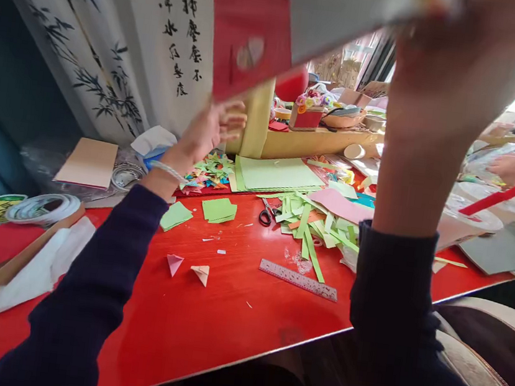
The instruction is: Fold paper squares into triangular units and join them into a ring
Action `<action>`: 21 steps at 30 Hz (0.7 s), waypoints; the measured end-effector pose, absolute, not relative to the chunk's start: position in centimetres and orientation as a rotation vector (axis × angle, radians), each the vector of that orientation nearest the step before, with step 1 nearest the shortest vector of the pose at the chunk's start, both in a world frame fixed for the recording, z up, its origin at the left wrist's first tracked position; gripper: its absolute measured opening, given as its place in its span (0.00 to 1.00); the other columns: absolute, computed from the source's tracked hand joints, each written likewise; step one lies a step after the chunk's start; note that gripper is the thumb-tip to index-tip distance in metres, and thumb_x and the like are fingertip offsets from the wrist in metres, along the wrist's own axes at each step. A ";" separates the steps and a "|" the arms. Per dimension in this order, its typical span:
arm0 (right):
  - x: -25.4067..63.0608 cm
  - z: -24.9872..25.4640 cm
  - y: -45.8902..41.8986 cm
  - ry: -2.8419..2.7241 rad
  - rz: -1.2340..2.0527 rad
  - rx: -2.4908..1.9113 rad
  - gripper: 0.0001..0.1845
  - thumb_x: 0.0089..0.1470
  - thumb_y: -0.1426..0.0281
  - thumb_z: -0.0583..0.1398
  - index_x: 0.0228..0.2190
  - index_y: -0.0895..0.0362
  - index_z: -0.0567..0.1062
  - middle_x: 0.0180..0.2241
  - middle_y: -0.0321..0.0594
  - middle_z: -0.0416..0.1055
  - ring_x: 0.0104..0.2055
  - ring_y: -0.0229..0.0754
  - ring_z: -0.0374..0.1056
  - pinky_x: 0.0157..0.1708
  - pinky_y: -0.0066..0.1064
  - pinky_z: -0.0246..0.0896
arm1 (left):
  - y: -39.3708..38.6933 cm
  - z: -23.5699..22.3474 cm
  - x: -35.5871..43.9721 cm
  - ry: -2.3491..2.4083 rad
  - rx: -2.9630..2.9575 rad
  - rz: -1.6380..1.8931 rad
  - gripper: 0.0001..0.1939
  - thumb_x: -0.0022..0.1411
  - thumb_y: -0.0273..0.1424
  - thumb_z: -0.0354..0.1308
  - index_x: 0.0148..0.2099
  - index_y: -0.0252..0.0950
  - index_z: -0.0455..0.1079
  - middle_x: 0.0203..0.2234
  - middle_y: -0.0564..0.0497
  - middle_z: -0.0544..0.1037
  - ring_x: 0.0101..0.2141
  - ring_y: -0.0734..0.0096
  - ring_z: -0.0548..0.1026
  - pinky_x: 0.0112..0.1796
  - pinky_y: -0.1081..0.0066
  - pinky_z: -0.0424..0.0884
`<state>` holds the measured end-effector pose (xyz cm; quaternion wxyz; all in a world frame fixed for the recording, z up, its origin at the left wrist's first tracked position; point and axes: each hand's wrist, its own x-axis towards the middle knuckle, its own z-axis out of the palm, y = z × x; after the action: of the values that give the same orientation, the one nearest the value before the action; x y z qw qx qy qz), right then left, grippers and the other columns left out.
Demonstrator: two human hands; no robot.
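Note:
Both my arms are raised over a red table (232, 321). My right hand (445, 72) is close to the camera, closed on the edge of a large red and grey sheet (278, 20) held up across the top of the view. My left hand (213, 128) reaches forward under that sheet's lower left corner, fingers spread and apart, touching or nearly touching it; contact is hard to judge. On the table below lie two small folded paper pieces, pink (174, 263) and cream (201, 273), a clear ruler (298, 279) and black-handled scissors (265, 213).
Green paper strips (314, 225), green sheets (278, 174), green squares (218, 210) and colourful folded pieces (208, 171) cover the far table. Tape rolls (42, 207), a cardboard box (15, 257) and white paper lie left. Another person's hand (514, 168) with a red strip is at right. A printed curtain (131, 33) hangs behind.

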<state>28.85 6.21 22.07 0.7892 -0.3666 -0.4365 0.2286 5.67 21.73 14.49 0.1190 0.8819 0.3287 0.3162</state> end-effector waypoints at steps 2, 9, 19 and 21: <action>29.0 19.7 5.8 -0.993 0.519 -0.482 0.06 0.47 0.78 0.58 0.28 0.56 0.73 0.33 0.26 0.75 0.54 0.42 0.69 0.34 0.22 0.65 | 17.6 16.6 2.8 0.718 2.097 1.275 0.44 0.63 0.49 0.06 0.69 0.33 0.42 0.59 0.44 0.67 0.55 0.62 0.68 0.47 0.66 0.70; 30.4 9.5 3.0 -1.046 0.753 -0.584 0.20 0.45 0.77 0.64 0.39 0.46 0.73 0.42 0.29 0.76 0.44 0.35 0.72 0.42 0.26 0.72 | 7.0 13.0 -0.8 0.875 1.387 1.334 0.20 0.62 0.37 0.56 0.55 0.37 0.69 0.48 0.48 0.77 0.41 0.66 0.78 0.31 0.76 0.74; 29.5 5.8 3.2 -1.007 0.835 -0.534 0.22 0.45 0.74 0.67 0.41 0.42 0.74 0.45 0.26 0.75 0.43 0.33 0.73 0.38 0.22 0.72 | 3.6 10.8 -4.2 0.859 1.245 1.343 0.23 0.53 0.29 0.66 0.53 0.44 0.73 0.45 0.54 0.80 0.36 0.77 0.79 0.33 0.83 0.75; 29.1 5.6 4.7 -0.978 0.845 -0.525 0.22 0.45 0.72 0.67 0.42 0.41 0.74 0.47 0.25 0.74 0.45 0.33 0.72 0.39 0.24 0.72 | 3.7 10.0 -4.2 0.839 1.279 1.347 0.23 0.53 0.31 0.67 0.53 0.43 0.73 0.49 0.52 0.78 0.42 0.72 0.79 0.37 0.81 0.76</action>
<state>29.05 4.73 5.57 0.7664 -0.2419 -0.4503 0.3890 -4.19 3.68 10.02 0.5241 0.5343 0.3506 0.5630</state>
